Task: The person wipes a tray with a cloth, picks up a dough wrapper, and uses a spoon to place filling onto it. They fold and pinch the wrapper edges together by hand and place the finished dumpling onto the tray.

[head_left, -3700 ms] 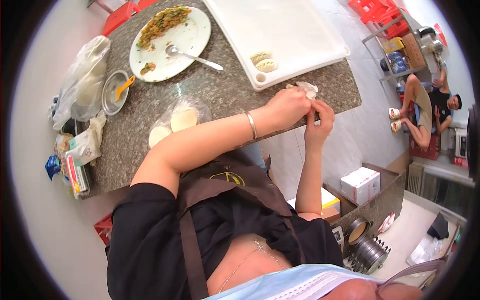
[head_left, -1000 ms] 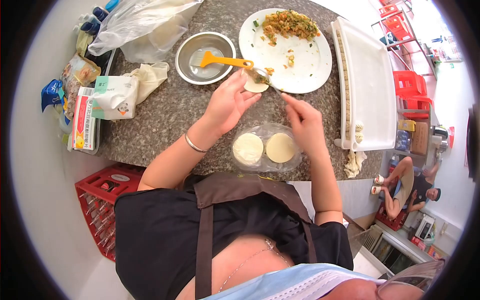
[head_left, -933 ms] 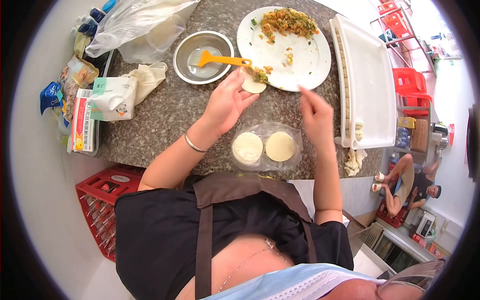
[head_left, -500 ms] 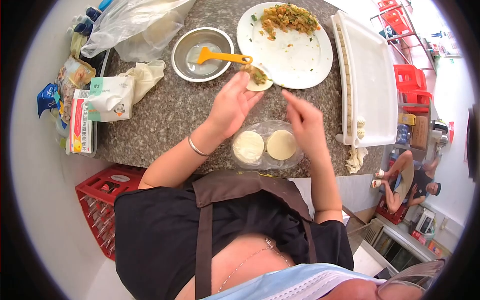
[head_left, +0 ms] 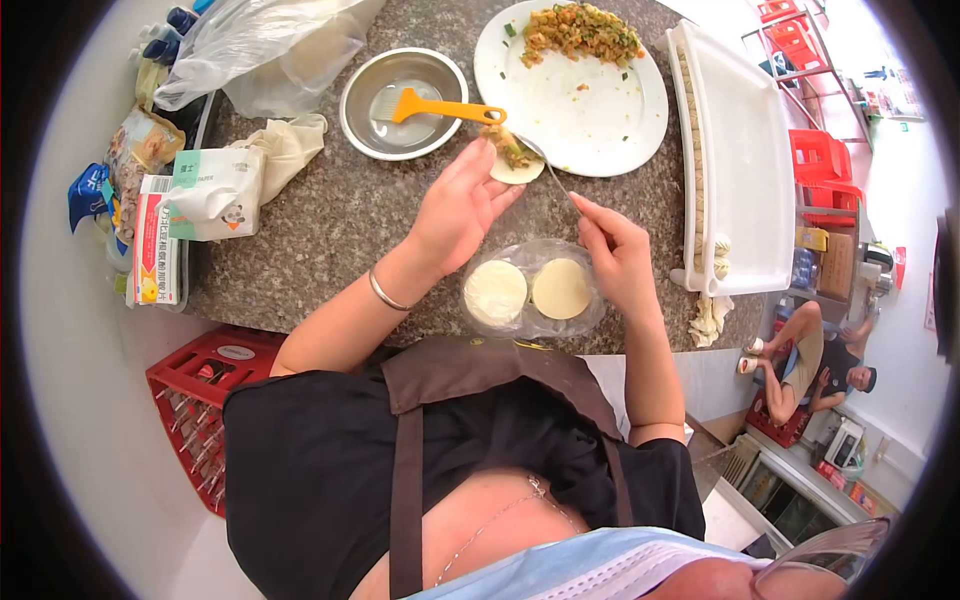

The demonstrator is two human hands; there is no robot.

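On the fingers of my left hand [head_left: 458, 202] rests a round dumpling wrapper [head_left: 517, 174] with a heap of chopped filling [head_left: 507, 150] on it. The hand is raised over the counter, palm up. Between the thumb and fingers of my right hand [head_left: 617, 252] is the thin handle of a metal spoon [head_left: 560, 187], its far end at the filling on the wrapper. Below my hands, two stacks of pale round wrappers [head_left: 496, 293] lie side by side on clear plastic [head_left: 527, 327]. A white plate [head_left: 600, 135] beyond them bears more chopped filling [head_left: 583, 37].
A metal bowl [head_left: 357, 132] holds liquid and an orange-handled brush [head_left: 440, 107]. At the right stands a white tray [head_left: 745, 160] with a row of dumplings. Plastic bags [head_left: 290, 60], a tissue pack [head_left: 215, 195] and a box [head_left: 157, 245] are at the left. A person [head_left: 835, 365] sits at the far right.
My right hand has moved slightly to the right and down, and the spoon now shows clearly, where it was blurred. My left hand keeps the filled wrapper in nearly the same place.
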